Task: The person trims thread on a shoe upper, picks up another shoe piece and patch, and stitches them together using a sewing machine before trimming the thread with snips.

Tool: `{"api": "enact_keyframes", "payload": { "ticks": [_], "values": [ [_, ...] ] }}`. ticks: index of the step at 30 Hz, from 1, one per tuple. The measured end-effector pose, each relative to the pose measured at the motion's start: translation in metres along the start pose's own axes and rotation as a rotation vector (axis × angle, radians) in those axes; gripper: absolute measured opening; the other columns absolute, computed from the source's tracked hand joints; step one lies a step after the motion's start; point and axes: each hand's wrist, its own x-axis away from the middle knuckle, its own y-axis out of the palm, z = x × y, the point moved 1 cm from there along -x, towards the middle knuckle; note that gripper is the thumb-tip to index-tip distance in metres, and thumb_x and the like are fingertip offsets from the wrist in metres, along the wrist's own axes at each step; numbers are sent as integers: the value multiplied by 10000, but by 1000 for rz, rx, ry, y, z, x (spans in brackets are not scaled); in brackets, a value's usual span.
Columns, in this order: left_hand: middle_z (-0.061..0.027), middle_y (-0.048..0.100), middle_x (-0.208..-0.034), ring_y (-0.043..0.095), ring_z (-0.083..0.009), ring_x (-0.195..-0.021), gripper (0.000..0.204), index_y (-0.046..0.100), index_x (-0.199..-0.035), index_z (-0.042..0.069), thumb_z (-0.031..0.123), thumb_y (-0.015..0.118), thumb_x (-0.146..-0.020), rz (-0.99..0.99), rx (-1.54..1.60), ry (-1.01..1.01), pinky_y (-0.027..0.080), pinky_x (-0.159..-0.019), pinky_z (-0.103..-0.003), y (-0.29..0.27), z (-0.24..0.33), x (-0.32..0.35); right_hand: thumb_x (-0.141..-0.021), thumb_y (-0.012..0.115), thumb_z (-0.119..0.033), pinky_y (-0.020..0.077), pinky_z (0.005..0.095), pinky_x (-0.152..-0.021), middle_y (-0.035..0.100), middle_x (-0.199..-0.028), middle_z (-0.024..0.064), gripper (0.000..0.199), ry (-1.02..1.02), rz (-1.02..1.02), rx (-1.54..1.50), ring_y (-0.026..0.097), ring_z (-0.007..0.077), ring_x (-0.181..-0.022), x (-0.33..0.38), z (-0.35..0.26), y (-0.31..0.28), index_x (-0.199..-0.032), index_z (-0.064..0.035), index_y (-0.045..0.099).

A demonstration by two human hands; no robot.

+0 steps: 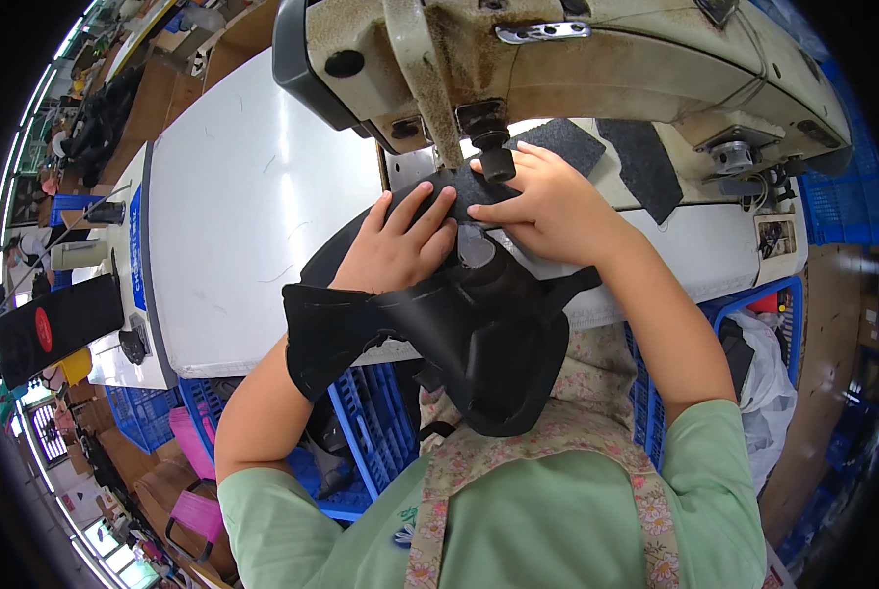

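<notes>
A black moulded piece of material (493,344) lies partly on the white sewing table and hangs over its front edge. A round, translucent spot shows near its top. My left hand (400,240) rests on the flat part of the piece, fingers spread and lying down just left of the needle area. On the other side my right hand (562,206) presses the same piece, its thumb and fingers apart. Both hands' fingertips are close below the head of the sewing machine (596,74). The material right under the machine is partly hidden by fingers and machine parts.
Dark flat scraps (640,167) lie right of the machine's working spot. A blue crate (366,432) stands under the table on the left; another crate, with white plastic bags (768,363), is on the right. The white tabletop (253,216) stretches leftward, with loose threads on it.
</notes>
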Motion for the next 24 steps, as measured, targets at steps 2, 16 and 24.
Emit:
{"api": "enact_keyframes", "payload": {
  "ticks": [2,16,24],
  "values": [
    [-126,381,-1484,353,-319,-1357,404,537,-1245,86,234,528,-869,-30,16,-9,338,-1061,-517,-2,-1,-2,-747,651,-137,381,482,-1060,623,-1200,139,268,-21,12,12,545,291,-1206,-1,5,3,-971,-228,766],
    [-139,356,-1495,322,-324,-1365,483,485,-1284,64,307,525,-868,-74,0,-6,318,-1070,-517,-1,-11,-7,-668,646,-101,393,490,-1041,625,-1194,155,330,-42,5,-62,561,313,-1168,-13,17,4,-950,-217,770],
    [-121,338,-1514,267,-301,-1405,557,465,-1335,64,342,518,-855,-124,10,-28,262,-1115,-488,-3,-10,-9,-659,651,-105,400,477,-1029,627,-1195,154,327,-39,26,-42,564,325,-1153,-12,19,6,-944,-213,771]
  ]
}}
